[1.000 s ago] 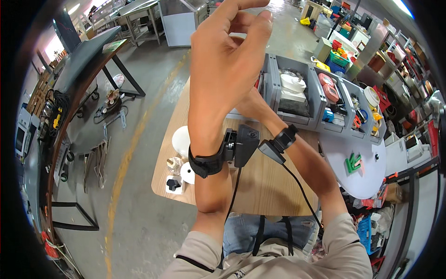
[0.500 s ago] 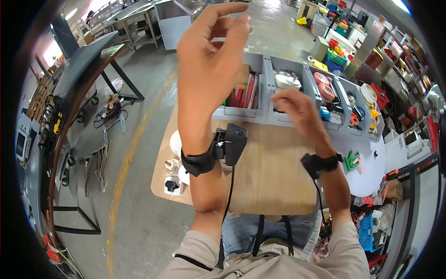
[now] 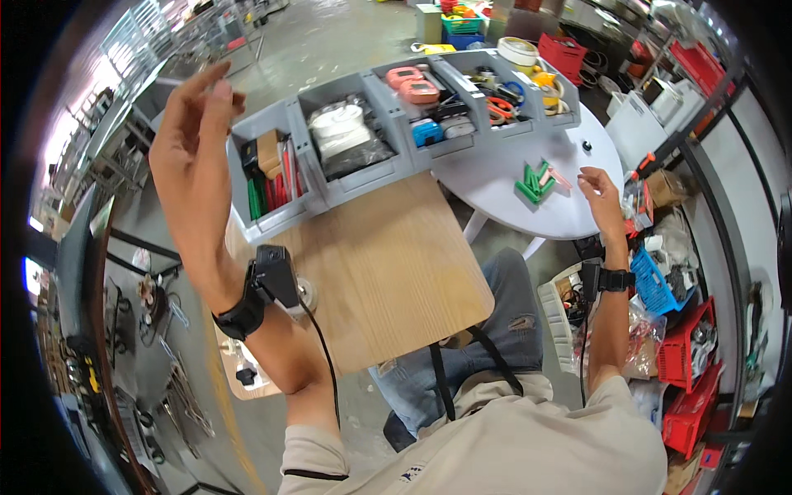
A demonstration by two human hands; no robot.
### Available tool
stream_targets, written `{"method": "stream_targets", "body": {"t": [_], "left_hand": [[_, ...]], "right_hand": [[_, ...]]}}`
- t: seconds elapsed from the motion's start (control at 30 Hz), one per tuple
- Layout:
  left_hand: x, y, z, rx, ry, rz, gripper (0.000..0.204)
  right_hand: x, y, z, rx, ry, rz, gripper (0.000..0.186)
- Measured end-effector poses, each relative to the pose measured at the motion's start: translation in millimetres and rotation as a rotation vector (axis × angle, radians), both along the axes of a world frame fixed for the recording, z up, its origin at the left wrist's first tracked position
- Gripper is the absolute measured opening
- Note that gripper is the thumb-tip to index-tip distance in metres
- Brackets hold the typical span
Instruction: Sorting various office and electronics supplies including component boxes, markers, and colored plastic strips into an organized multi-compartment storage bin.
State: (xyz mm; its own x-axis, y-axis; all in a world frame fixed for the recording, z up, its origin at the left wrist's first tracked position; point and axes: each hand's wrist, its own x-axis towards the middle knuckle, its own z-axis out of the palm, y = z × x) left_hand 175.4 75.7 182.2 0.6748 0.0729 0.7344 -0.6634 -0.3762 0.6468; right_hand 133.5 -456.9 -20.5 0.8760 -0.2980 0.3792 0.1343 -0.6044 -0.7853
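My left hand (image 3: 194,144) is raised near the left end of the grey bins, fingers loosely curved and apart, holding nothing I can see. Over the right edge of a white round table (image 3: 487,190), my right hand (image 3: 602,198) hangs with its fingers slightly bent and apart, also with nothing visible in it. Beside that hand lies a small pile of green pieces (image 3: 534,183) with a pink piece (image 3: 561,179). Each wrist wears a black strap with a small device; the left device (image 3: 276,275) has a cable.
A wooden tabletop (image 3: 388,272) stands before me. Along its far side, a row of grey bins (image 3: 363,186) holds red pens, bagged white parts, pink devices (image 3: 418,91), a blue tape measure (image 3: 426,132) and scissors. Blue (image 3: 664,280) and red baskets (image 3: 689,346) sit at right.
The view has turned right, so the bins and tables shift left. My right hand has moved from the bins out to the right, beside the green pieces. My left hand stays raised.
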Motion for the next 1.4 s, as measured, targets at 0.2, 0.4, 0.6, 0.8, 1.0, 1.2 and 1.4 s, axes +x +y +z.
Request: {"method": "stream_targets", "body": {"t": [0.2,0.4,0.6,0.8,1.0,1.2,1.4], "left_hand": [[-0.6,-27.0,-8.4,0.102,0.090,-0.043,0.033],[1.2,-28.1,-12.2,0.154,0.107,-0.046,0.033],[2.0,-27.8,-9.9,0.181,0.111,-0.054,0.032],[-0.2,-21.8,-9.6,0.228,0.139,-0.071,0.032],[-3.9,-22.1,-7.8,0.234,0.136,-0.064,0.033],[1.2,-28.5,-10.8,0.217,0.116,-0.118,0.030],[2.7,-45.8,-14.7,0.282,0.151,-0.114,0.026]], "right_hand": [[-19.0,3.6,-30.6,-0.127,0.155,-0.137,0.077],[5.9,62.4,-16.3,-0.481,0.284,-0.081,0.090],[23.5,93.3,-16.6,-0.628,0.350,-0.301,0.085],[47.2,83.9,-28.2,-0.725,0.266,-0.123,0.050],[38.3,81.2,-27.9,-0.719,0.333,-0.116,0.039],[33.4,79.8,-25.9,-0.634,0.141,-0.158,0.037],[48.6,75.8,-27.5,-0.672,0.142,-0.140,0.031]]}}
